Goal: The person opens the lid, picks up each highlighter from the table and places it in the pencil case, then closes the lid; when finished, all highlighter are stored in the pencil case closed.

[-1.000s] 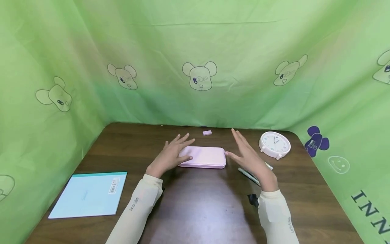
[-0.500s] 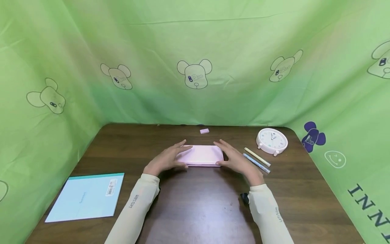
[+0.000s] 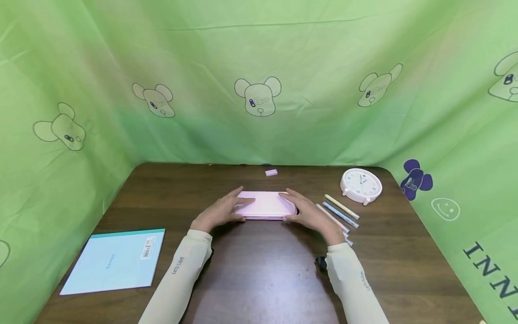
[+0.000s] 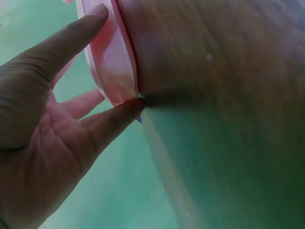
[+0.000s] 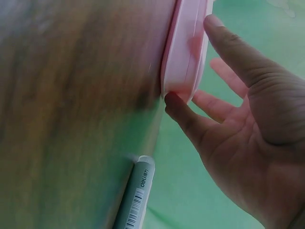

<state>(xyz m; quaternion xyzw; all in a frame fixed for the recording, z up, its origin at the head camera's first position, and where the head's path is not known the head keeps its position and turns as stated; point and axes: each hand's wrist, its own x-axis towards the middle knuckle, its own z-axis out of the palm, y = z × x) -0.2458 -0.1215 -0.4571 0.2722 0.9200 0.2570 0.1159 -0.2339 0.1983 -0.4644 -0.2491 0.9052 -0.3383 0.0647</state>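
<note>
A flat pink pencil case [image 3: 265,204] with rounded corners lies in the middle of the wooden table. At its left end my left hand [image 3: 218,212] grips it, thumb on the near side and fingers around the end and top. My right hand [image 3: 309,213] holds the opposite end in the same way. The left wrist view shows the case [image 4: 110,47] between thumb and fingers, a fingertip low at its corner by the tabletop. From the right wrist, the case's rounded end [image 5: 183,57] sits between thumb and fingers too.
Several pens [image 3: 341,214] lie right of the case, partly behind my right hand; one grey-green pen [image 5: 138,191] shows up close. A white clock [image 3: 361,186] stands at the back right, a small pink eraser [image 3: 271,172] behind the case. A light blue notebook [image 3: 115,263] lies left.
Both hands have come down and in from above the pencil case to its two ends. My right hand has moved left, uncovering pens. The case stays about where it was.
</note>
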